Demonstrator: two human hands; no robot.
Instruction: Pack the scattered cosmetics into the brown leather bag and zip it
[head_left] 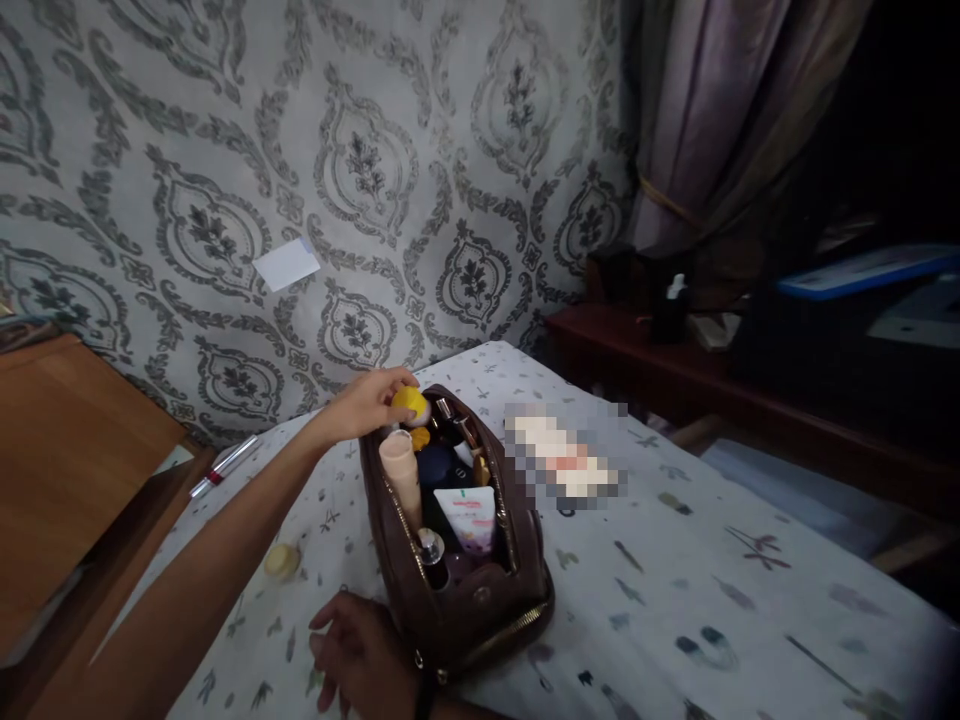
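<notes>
A brown zip-up cosmetic bag [397, 590] stands unzipped on the bed-like surface, packed with cosmetics. My left hand [367, 405] reaches over its far left edge, fingers closed on a small yellow-topped container [409, 402]. Inside the bag are a beige tube [401, 470], a white squeeze tube [469, 515], a dark blue round case [441, 468] and a bottle with a shiny cap [430, 548]. My right hand [364, 645], fingers loosely apart and holding nothing, rests beside the near left side of the bag. What lies deeper inside is hidden.
Left of the bag sit a small pale yellow round item [281, 561] and slim tubes [223, 468]. A blurred-out rectangular object [566, 458] lies to the right. A wooden cabinet [82, 450] borders the left, a dark red shelf [637, 350] the right, and a patterned wall the back.
</notes>
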